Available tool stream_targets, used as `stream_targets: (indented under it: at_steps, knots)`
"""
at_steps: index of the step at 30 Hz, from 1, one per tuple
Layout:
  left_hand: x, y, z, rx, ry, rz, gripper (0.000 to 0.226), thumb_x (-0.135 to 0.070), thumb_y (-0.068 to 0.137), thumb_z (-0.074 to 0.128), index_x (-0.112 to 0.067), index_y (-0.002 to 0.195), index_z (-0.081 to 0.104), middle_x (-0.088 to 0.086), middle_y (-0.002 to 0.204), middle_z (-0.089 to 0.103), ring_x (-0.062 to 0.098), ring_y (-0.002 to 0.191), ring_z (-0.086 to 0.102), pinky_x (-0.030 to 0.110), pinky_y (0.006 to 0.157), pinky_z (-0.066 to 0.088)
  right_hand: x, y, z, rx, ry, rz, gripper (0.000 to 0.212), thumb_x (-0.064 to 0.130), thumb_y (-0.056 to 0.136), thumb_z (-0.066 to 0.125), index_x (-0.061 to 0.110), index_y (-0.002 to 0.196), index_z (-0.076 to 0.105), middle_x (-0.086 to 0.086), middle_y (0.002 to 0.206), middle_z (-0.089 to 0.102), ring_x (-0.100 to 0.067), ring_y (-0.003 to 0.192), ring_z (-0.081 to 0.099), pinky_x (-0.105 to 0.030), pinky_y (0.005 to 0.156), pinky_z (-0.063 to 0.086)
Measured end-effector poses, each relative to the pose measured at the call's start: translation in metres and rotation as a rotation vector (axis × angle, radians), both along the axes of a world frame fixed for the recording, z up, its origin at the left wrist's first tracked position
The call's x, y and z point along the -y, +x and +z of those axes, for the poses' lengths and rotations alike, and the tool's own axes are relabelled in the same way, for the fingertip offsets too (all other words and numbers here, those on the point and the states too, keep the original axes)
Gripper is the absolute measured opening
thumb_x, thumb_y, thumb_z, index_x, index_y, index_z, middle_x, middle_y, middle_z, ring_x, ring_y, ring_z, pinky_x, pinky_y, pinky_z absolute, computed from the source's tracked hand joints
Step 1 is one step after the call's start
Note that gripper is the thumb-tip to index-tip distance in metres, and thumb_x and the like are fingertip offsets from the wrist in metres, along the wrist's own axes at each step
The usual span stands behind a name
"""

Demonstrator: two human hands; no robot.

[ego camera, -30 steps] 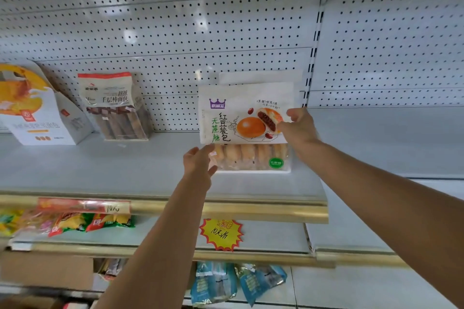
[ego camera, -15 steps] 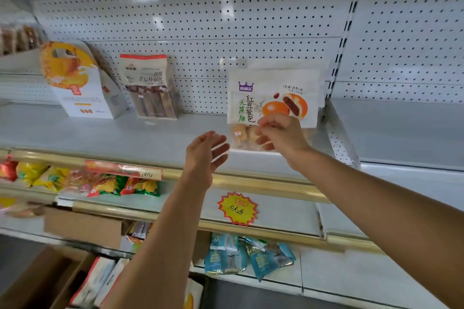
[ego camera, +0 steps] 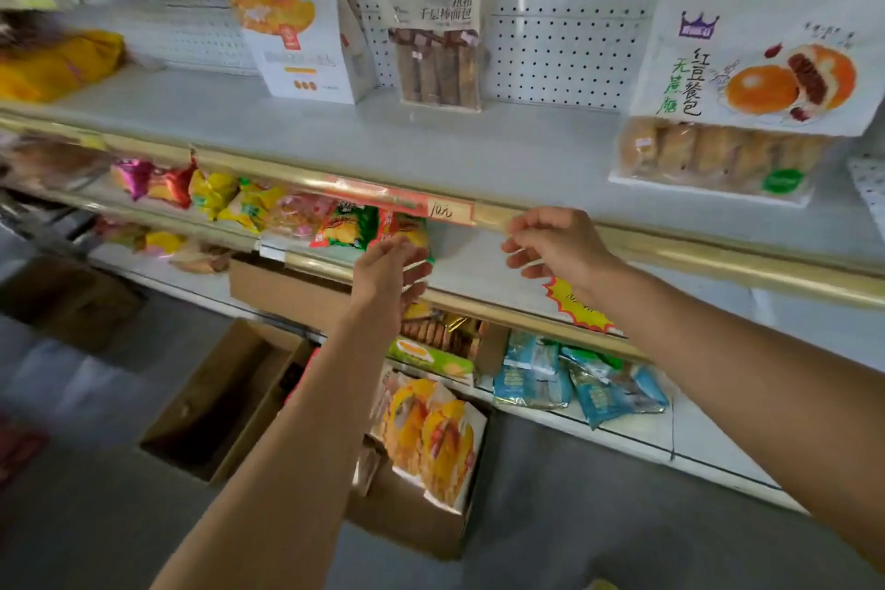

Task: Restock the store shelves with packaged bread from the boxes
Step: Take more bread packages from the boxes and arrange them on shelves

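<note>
Gold shelf edge (ego camera: 670,249) — both hands (ego camera: 392,273) (ego camera: 555,244) empty, below.

Hanging just left of the right grip (ego camera: 550,249): a red price strip (ego camera: 397,202) marked 10. Peeking out beneath that grip: a yellow starburst sign (ego camera: 577,309). Lying lower down, below it: blue packets (ego camera: 579,381). Gleaming well left of the left grip (ego camera: 392,268): bright foil bags (ego camera: 210,194).

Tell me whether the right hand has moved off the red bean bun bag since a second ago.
Yes. The right hand has let go of the red bean bun bag and pulled back down, now in front of the gold shelf edge, holding nothing.
</note>
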State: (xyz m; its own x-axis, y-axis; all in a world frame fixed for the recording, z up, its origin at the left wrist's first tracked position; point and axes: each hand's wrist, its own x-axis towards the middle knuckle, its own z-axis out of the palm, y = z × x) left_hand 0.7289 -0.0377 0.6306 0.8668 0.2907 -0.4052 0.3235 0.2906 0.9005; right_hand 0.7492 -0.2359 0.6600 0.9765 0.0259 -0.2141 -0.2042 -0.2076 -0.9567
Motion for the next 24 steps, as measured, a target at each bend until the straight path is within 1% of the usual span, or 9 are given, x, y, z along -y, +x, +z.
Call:
stream_targets:
  at_steps: [4, 7, 11, 13, 16, 17, 20, 23, 24]
  knots:
    - [-0.062, -0.009, -0.036, -0.088, 0.012, -0.022, 0.008, -0.013, 0.100, 0.055, -0.014, 0.097, 0.062, 0.006, 0.089, 0.069, 0.018, 0.075, 0.066, 0.035, 0.081, 0.053, -0.054, -0.010, -0.042, -0.107, 0.013, -0.031, 0.014, -0.001, 0.093, 0.054, 0.009, 0.095, 0.064, -0.008, 0.082, 0.069, -0.015, 0.060, 0.065, -0.025, 0.057, 0.051]
    - [-0.098, -0.017, -0.065, -0.152, 0.022, -0.036, 0.008, -0.013, 0.100, 0.053, -0.013, 0.100, 0.061, 0.004, 0.087, 0.068, 0.018, 0.078, 0.065, 0.033, 0.079, 0.052, -0.086, -0.018, -0.078, -0.191, 0.010, -0.063, 0.015, 0.001, 0.093, 0.055, 0.011, 0.093, 0.066, -0.010, 0.085, 0.071, -0.019, 0.066, 0.066, -0.030, 0.066, 0.053]
    - [-0.135, -0.028, -0.111, -0.279, -0.002, -0.011, 0.011, -0.017, 0.100, 0.057, -0.014, 0.104, 0.065, 0.007, 0.094, 0.072, 0.020, 0.085, 0.068, 0.035, 0.082, 0.054, -0.117, -0.028, -0.132, -0.320, 0.007, -0.096, 0.014, -0.002, 0.091, 0.056, 0.005, 0.098, 0.067, -0.012, 0.083, 0.072, -0.022, 0.066, 0.065, -0.030, 0.064, 0.051]
    - [-0.151, -0.033, -0.136, -0.349, -0.010, 0.016, 0.012, -0.018, 0.099, 0.058, -0.013, 0.106, 0.066, 0.007, 0.097, 0.074, 0.020, 0.086, 0.070, 0.034, 0.081, 0.055, -0.130, -0.031, -0.157, -0.380, -0.001, -0.095, 0.013, -0.001, 0.090, 0.058, 0.007, 0.097, 0.067, -0.010, 0.081, 0.071, -0.021, 0.065, 0.066, -0.029, 0.063, 0.049]
    - [-0.170, -0.038, -0.171, -0.426, -0.015, 0.036, 0.010, -0.019, 0.100, 0.058, -0.015, 0.107, 0.064, 0.006, 0.095, 0.074, 0.021, 0.087, 0.070, 0.038, 0.088, 0.056, -0.153, -0.034, -0.189, -0.444, -0.035, -0.058, 0.012, 0.002, 0.092, 0.056, 0.011, 0.093, 0.065, -0.008, 0.080, 0.070, -0.017, 0.061, 0.065, -0.026, 0.060, 0.046]
    - [-0.176, -0.040, -0.181, -0.444, -0.016, 0.044, 0.011, -0.019, 0.100, 0.058, -0.016, 0.108, 0.064, 0.006, 0.096, 0.074, 0.021, 0.088, 0.070, 0.038, 0.088, 0.056, -0.161, -0.033, -0.200, -0.460, -0.046, -0.040, 0.012, 0.003, 0.093, 0.056, 0.012, 0.092, 0.064, -0.009, 0.081, 0.070, -0.017, 0.062, 0.065, -0.025, 0.059, 0.046]
    - [-0.196, -0.044, -0.210, -0.486, -0.024, 0.085, 0.015, -0.020, 0.100, 0.058, -0.014, 0.112, 0.063, 0.007, 0.096, 0.073, 0.021, 0.087, 0.070, 0.035, 0.079, 0.058, -0.187, -0.030, -0.230, -0.501, -0.082, 0.031, 0.012, 0.004, 0.092, 0.057, 0.012, 0.091, 0.066, -0.009, 0.082, 0.071, -0.019, 0.066, 0.067, -0.026, 0.058, 0.046]
    - [-0.218, -0.051, -0.245, -0.526, -0.056, 0.128, 0.019, -0.019, 0.100, 0.057, -0.010, 0.116, 0.062, 0.008, 0.096, 0.073, 0.022, 0.087, 0.070, 0.034, 0.073, 0.057, -0.213, -0.026, -0.262, -0.534, -0.092, 0.099, 0.014, 0.004, 0.092, 0.057, 0.012, 0.084, 0.066, -0.005, 0.072, 0.071, -0.021, 0.067, 0.066, -0.030, 0.061, 0.046]
    - [-0.226, -0.054, -0.257, -0.548, -0.068, 0.150, 0.020, -0.018, 0.100, 0.057, -0.009, 0.118, 0.061, 0.008, 0.096, 0.072, 0.023, 0.085, 0.070, 0.034, 0.070, 0.056, -0.221, -0.025, -0.273, -0.538, -0.105, 0.113, 0.014, 0.006, 0.093, 0.057, 0.012, 0.083, 0.066, -0.005, 0.072, 0.071, -0.021, 0.066, 0.066, -0.032, 0.061, 0.047]
